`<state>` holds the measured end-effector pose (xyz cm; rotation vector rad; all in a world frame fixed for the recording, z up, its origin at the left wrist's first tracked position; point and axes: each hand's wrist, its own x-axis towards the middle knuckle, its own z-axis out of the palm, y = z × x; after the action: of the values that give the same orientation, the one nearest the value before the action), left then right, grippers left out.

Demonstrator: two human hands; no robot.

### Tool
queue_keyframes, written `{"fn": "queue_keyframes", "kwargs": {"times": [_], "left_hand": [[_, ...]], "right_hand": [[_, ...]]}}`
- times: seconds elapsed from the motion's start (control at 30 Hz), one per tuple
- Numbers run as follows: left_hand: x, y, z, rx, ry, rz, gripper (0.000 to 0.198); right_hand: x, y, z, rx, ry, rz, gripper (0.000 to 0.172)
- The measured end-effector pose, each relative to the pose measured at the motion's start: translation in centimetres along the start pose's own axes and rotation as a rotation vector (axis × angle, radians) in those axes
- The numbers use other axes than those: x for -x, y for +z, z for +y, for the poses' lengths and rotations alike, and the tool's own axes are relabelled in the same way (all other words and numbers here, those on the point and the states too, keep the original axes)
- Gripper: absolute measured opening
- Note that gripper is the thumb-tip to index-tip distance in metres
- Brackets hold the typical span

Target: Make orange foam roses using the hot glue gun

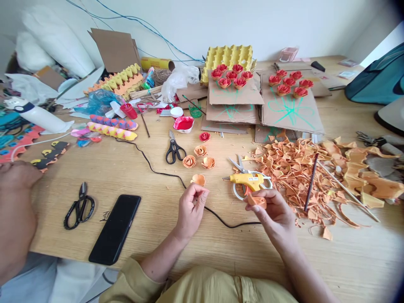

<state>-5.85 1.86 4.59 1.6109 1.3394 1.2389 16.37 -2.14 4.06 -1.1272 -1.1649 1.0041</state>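
Observation:
My right hand (pixel 274 214) holds a small orange carton flower piece (pixel 257 201) between thumb and fingers, just in front of the yellow glue gun (pixel 249 181). The glue gun lies across white-handled scissors (pixel 268 180). My left hand (pixel 191 210) is closed, thumb against fingertips, beside an orange flower cup (pixel 198 180); whatever it pinches is too small to make out. Beyond it stand orange paper roses (pixel 189 161) and one red rose (pixel 204 136). Black-handled scissors (pixel 173 150) lie to their left.
Orange carton scraps (pixel 296 172) are heaped at right. Red flowers (pixel 231 75) stand on stacked cardboard (pixel 235 99) behind, near a red paint dish (pixel 183 123). A phone (pixel 115 229) and more scissors (pixel 78 208) lie at left, near another person's arm (pixel 15 219).

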Motion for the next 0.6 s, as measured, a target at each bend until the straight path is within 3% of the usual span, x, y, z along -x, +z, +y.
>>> {"fn": "queue_keyframes", "kwargs": {"times": [0.2, 0.3, 0.37, 0.47, 0.53, 0.6], "left_hand": [[-0.4, -0.5, -0.8, 0.227, -0.092, 0.201, 0.029], [-0.4, -0.6, -0.9, 0.255, -0.043, 0.203, 0.033], [-0.2, -0.4, -0.7, 0.197, -0.003, 0.125, 0.033], [0.3, 0.1, -0.1, 0.112, 0.065, -0.084, 0.010], [0.6, 0.5, 0.2, 0.083, 0.135, -0.244, 0.032], [0.9, 0.8, 0.5, 0.057, 0.206, -0.366, 0.042]], "right_hand": [[-0.9, -1.1, -0.3, -0.177, -0.058, 0.230, 0.016], [-1.0, -1.1, -0.1, -0.067, -0.084, 0.201, 0.016], [-0.9, -0.7, 0.0, 0.059, -0.090, 0.079, 0.013], [-0.6, 0.3, 0.0, 0.261, -0.100, -0.138, 0.014], [-0.5, 0.8, 0.0, 0.383, -0.144, -0.218, 0.017], [-0.4, 1.2, 0.0, 0.460, -0.196, -0.248, 0.019]]}}
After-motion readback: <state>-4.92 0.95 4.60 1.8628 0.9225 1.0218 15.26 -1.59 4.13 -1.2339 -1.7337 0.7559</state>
